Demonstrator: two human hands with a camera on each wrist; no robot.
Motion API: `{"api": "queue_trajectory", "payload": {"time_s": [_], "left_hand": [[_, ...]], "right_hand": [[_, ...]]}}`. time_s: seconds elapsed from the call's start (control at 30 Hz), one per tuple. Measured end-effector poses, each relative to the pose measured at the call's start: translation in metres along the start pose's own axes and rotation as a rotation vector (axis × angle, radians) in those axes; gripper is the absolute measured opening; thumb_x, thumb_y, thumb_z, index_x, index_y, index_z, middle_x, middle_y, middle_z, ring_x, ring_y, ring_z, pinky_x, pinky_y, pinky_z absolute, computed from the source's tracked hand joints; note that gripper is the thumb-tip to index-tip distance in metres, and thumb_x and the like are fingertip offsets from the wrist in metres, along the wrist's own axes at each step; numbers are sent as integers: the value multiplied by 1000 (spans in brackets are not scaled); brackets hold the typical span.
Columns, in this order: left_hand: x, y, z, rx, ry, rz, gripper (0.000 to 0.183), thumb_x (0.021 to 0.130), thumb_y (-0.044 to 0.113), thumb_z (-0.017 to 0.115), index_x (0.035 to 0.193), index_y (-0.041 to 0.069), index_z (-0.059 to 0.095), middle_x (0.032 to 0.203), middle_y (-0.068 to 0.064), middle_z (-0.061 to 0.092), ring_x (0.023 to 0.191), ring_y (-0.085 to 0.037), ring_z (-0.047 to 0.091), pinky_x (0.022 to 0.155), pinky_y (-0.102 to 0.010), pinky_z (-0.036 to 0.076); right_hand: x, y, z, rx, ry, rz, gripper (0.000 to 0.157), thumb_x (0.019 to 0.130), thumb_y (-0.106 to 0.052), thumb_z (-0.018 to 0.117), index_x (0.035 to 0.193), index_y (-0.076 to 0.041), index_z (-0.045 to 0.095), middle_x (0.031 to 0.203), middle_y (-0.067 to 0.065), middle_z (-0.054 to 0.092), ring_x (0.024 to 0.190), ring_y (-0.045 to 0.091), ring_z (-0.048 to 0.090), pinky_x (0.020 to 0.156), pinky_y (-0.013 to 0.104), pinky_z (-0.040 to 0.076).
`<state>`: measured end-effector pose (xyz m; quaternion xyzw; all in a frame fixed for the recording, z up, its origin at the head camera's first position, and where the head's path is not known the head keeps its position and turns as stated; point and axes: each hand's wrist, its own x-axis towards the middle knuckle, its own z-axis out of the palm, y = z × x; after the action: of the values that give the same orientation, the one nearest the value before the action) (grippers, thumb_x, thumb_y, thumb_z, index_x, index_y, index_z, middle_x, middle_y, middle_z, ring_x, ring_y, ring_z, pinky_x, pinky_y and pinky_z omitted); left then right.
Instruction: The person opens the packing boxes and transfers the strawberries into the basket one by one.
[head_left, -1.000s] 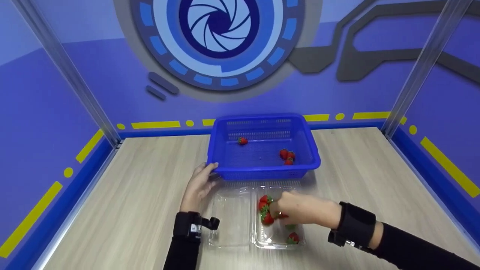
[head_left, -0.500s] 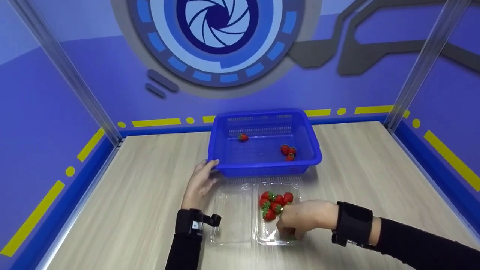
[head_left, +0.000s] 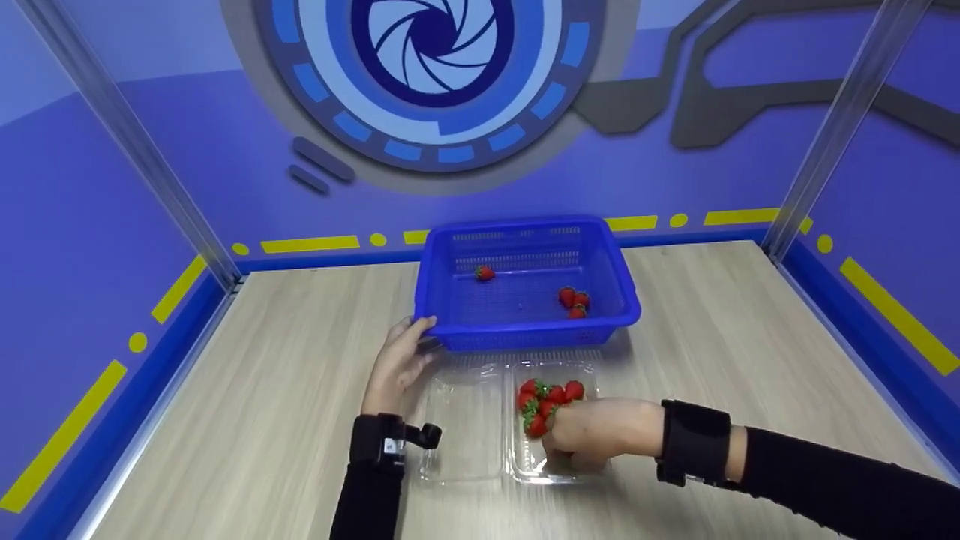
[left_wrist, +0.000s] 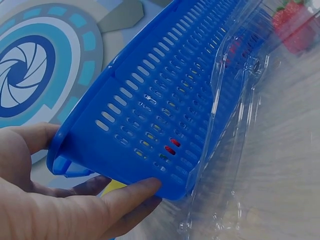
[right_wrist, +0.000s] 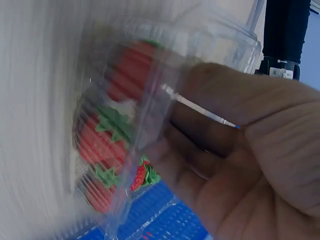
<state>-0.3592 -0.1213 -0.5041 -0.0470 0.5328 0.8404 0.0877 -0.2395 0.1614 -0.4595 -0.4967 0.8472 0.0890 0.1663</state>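
At the front left corner of a blue plastic basket (head_left: pixel 525 339), my left hand (head_left: pixel 391 369) grips the rim, its thumb over the edge and its other fingers along the outside below. A clear hinged plastic box (head_left: pixel 463 457) lies opened flat in front of the basket. Several strawberries (head_left: pixel 535 426) fill the far part of its right half. My right hand (head_left: pixel 596 433) reaches down into the near part of that half with curled fingers. In the right wrist view a strawberry (right_wrist: pixel 131 72) shows between thumb and fingertips, partly behind the clear wall.
Inside the basket, one strawberry (head_left: pixel 485 274) lies at the back left and a cluster of strawberries (head_left: pixel 568 297) at the right. The wood-grain tabletop (head_left: pixel 300 375) is bounded by blue printed panels (head_left: pixel 525 180) at the back and both sides.
My right hand has gone from the strawberries in the middle of the box to its near end, then slightly left. The left hand keeps its hold on the basket.
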Motion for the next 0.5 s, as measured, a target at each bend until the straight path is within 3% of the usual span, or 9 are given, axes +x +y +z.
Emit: {"api": "queue_trajectory", "payload": {"time_s": [0.13, 0.2, 0.43, 0.5], "left_hand": [[1, 0, 1, -2, 6, 9, 42, 103, 7, 52, 139, -10, 39, 137, -34, 48, 113, -34, 56, 113, -58, 39], [1, 0, 2, 2, -3, 13, 40, 103, 7, 52, 137, -10, 40, 135, -33, 49, 111, -33, 57, 113, -59, 39], [-1, 0, 1, 13, 8, 17, 35, 102, 7, 53, 133, -8, 43, 124, -27, 57, 107, -31, 59, 111, -58, 41], [-1, 0, -1, 16, 1, 15, 39, 103, 6, 53, 136, -9, 41, 130, -30, 54, 109, -31, 58, 111, -58, 41]], "right_hand": [[6, 3, 11, -214, 239, -59, 10, 85, -10, 75, 92, -16, 72, 88, -5, 67, 77, 8, 61, 64, 17, 50], [7, 3, 16, -248, 306, -63, 13, 84, -13, 77, 97, -15, 73, 93, -3, 69, 84, 10, 63, 69, 18, 53], [9, 1, 21, -187, 332, -19, 22, 81, -13, 80, 102, -15, 76, 99, -1, 69, 88, 10, 65, 72, 16, 55], [9, 0, 22, -192, 360, -43, 20, 81, -10, 79, 100, -14, 75, 96, -2, 69, 85, 10, 65, 69, 15, 54]]}}
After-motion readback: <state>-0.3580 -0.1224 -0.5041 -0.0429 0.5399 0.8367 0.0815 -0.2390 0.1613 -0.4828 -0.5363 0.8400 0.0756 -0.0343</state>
